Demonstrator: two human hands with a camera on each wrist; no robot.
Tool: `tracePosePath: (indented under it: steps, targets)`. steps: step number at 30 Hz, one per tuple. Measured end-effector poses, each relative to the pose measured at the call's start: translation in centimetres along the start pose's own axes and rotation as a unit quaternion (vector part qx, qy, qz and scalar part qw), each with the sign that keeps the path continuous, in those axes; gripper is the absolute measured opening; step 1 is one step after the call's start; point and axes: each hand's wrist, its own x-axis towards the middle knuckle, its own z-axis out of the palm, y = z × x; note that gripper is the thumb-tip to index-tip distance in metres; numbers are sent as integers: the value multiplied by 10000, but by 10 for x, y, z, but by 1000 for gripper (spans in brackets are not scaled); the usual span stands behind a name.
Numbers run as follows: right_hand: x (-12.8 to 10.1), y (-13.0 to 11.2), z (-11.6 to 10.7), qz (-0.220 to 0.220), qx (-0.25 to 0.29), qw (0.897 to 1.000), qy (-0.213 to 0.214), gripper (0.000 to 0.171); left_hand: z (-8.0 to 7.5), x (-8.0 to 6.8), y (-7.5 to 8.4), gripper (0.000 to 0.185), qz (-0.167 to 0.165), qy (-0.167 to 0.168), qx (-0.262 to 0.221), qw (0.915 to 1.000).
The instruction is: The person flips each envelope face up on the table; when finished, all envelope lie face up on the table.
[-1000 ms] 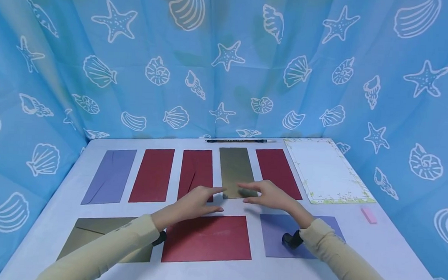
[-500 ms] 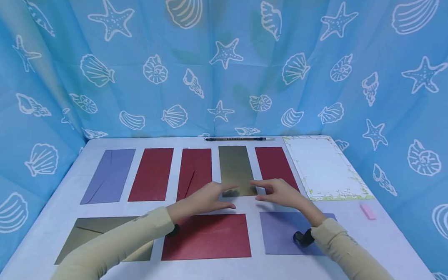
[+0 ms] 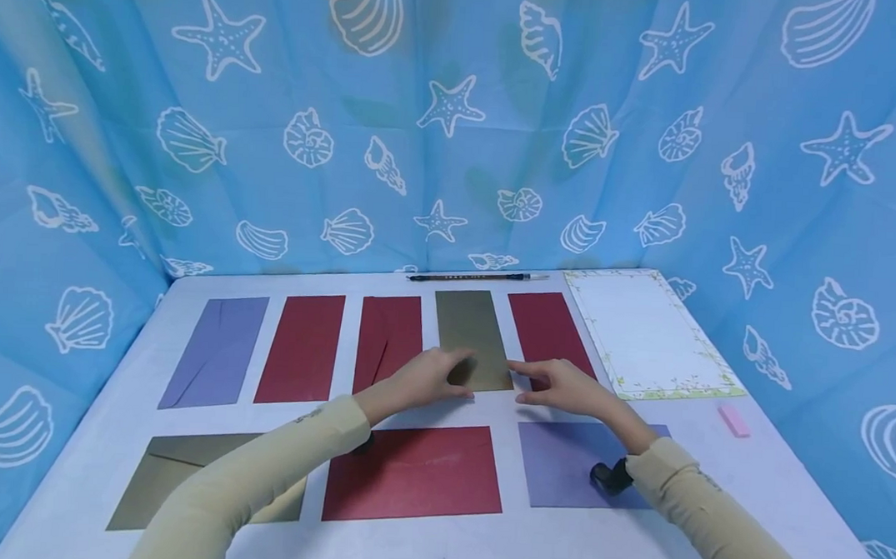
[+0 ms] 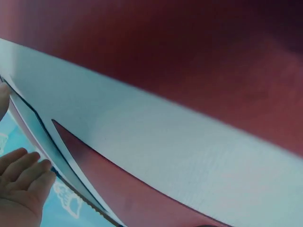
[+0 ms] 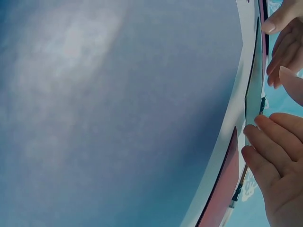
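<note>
My left hand (image 3: 427,377) reaches over the near left part of an upright gold envelope (image 3: 472,322), fingers extended and holding nothing. Facing it, my right hand (image 3: 563,386) is by the envelope's near right corner and partly covers a red envelope (image 3: 547,325). Its fingers are straight, with the thumb apart below them. Whether either hand touches the paper cannot be told. The left wrist view shows extended left fingers (image 4: 26,175). In the right wrist view, straight right fingers (image 5: 272,149) appear below the other hand.
Purple (image 3: 215,353) and red (image 3: 302,348) envelopes lie left of a flapped red one (image 3: 389,335). Nearer lie gold (image 3: 139,483), red (image 3: 416,487) and purple (image 3: 560,468) envelopes. A brush (image 3: 478,277), bordered sheet (image 3: 648,330) and pink eraser (image 3: 735,421) are also there.
Both hands have shifted right, the left one also slightly away from me over the gold envelope. The head view has shifted slightly. The envelopes keep their arrangement.
</note>
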Motion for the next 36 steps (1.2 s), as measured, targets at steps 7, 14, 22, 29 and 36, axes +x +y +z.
tracePosePath:
  steps: [7,14,22,29,36]
  targets:
    - [-2,0,1,30,34,10000,-30,58,2,3,-5,71,-310,53,-35,9995]
    - [-2,0,4,-28,182,9998,-2,55,4,2,-7,63,-216,52,-4,9998]
    - [-4,-1,5,54,487,9987,-108,53,1,0,-4,52,-137,-59,29,9999]
    - [-9,-1,3,349,388,9986,79,54,-2,-1,-2,49,99,-143,233,9996]
    - [-10,-1,1,388,451,9981,148,53,-4,-4,-1,44,348,-61,249,9991]
